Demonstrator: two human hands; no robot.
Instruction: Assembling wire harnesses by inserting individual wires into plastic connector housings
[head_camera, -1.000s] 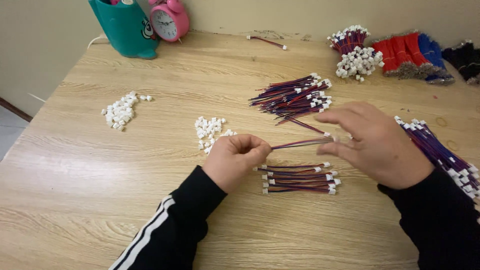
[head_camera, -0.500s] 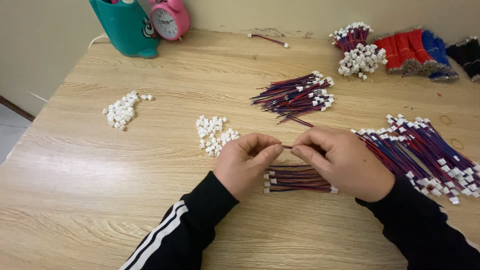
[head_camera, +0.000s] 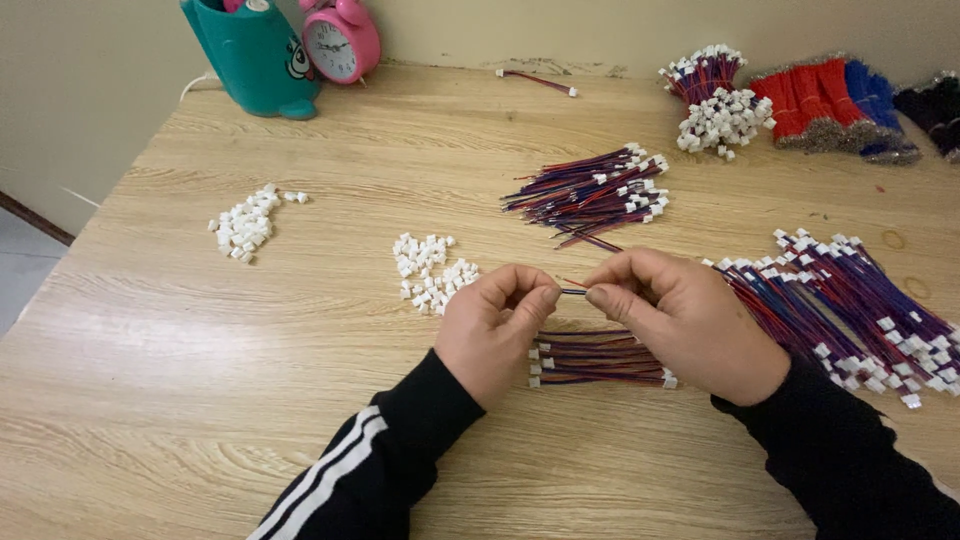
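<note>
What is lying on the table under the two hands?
A small bundle of red-and-blue wires with white end connectors lies on the table beneath the left hand and right hand. Its middle shows; whatever the palms cover is hidden.

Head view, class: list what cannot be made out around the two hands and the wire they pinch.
- Wire: only a short stretch shows; fingertips of the left hand and right hand hide both ends.
- Whether the left fingers hold a white connector: hidden.
- Wire bundle on the table: partly covered by both hands.
- Right-hand wire pile: cut off by the frame edge.

On the table (head_camera: 200, 400), a connector heap (head_camera: 432, 270) lies left of both hands, finished wires (head_camera: 850, 310) right.
</note>
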